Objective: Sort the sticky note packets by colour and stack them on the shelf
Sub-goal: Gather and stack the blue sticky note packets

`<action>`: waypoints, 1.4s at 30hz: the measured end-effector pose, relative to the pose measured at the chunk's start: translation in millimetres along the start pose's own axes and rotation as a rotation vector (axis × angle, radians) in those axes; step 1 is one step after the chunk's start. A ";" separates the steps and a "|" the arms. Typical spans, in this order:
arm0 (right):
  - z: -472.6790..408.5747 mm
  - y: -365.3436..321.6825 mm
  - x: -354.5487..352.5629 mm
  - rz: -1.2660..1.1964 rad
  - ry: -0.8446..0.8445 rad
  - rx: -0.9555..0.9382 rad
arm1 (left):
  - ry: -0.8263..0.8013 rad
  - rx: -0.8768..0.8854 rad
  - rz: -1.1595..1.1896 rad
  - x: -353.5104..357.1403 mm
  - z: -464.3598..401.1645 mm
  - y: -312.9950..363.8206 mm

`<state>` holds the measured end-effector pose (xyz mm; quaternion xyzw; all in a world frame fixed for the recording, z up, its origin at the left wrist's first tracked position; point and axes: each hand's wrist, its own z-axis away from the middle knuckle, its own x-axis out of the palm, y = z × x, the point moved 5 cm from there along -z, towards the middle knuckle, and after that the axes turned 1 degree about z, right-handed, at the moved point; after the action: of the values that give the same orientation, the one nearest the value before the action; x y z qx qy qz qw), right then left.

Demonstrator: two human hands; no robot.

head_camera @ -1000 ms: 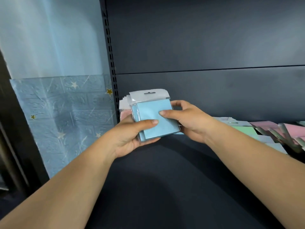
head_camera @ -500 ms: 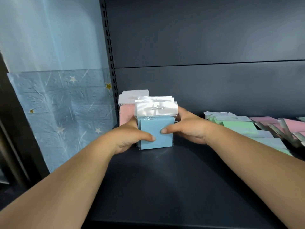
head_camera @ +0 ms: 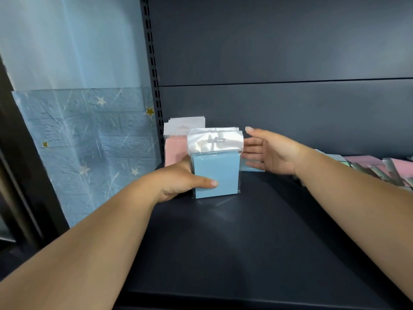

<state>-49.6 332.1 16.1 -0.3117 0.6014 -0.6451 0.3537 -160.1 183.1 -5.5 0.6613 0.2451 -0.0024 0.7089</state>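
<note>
Blue packets (head_camera: 215, 175) stand upright on the dark shelf (head_camera: 234, 242), near its back left corner. The left hand (head_camera: 178, 182) holds them from the left side, with the thumb pressed on the front of the first one and the fingers hidden behind. Each packet has a clear plastic top with a hang hole. Just behind them and to the left stand the pink packets (head_camera: 176, 151), up against the back wall (head_camera: 279, 113). The right hand (head_camera: 270, 151) is just to the right of the blue ones, with its fingers straight and spread, holding nothing. I cannot tell if its fingertips touch the packets. A bit of blue shows low down behind that hand. Far to the right lies a loose pile (head_camera: 380, 166) of pink and green packets. On the left is a blue wall sheet (head_camera: 89, 142) with little stars.
</note>
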 end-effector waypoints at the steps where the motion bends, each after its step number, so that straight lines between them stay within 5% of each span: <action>1: -6.2 -0.9 -7.9 0.018 0.095 -0.021 | -0.014 -0.003 -0.005 -0.4 -0.3 0.0; 4: -22.4 -0.8 -20.2 0.415 0.293 -0.041 | -0.014 -0.005 0.031 -5.3 -1.0 1.6; 7: -34.3 4.3 -15.7 0.868 0.250 -0.010 | 0.020 -0.030 0.120 -15.8 -0.9 1.6; 18: -49.4 12.6 -14.3 1.342 0.107 0.252 | 0.196 0.006 0.236 -31.3 0.6 9.5; 24: -35.6 7.5 -11.3 1.101 0.149 0.288 | 0.281 -0.038 0.327 -37.2 2.6 9.0; 30: -11.3 -14.9 -38.2 0.311 0.317 0.129 | 0.300 -0.131 0.454 -34.6 2.0 4.1; 33: 14.6 -26.4 -33.4 -0.013 0.241 0.014 | 0.265 -0.177 0.504 -31.4 2.1 2.3; 37: 33.0 -21.8 -1.0 -0.095 0.150 -0.027 | 0.147 -0.195 0.533 -17.1 3.4 3.9; 42: 33.0 -14.1 19.5 -0.048 0.242 -0.091 | 0.067 -0.167 0.484 -4.1 5.8 6.8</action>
<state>-34.3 297.9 32.4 -0.2614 0.6606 -0.6585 0.2483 -159.6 177.2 2.3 0.6394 0.1025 0.2093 0.7327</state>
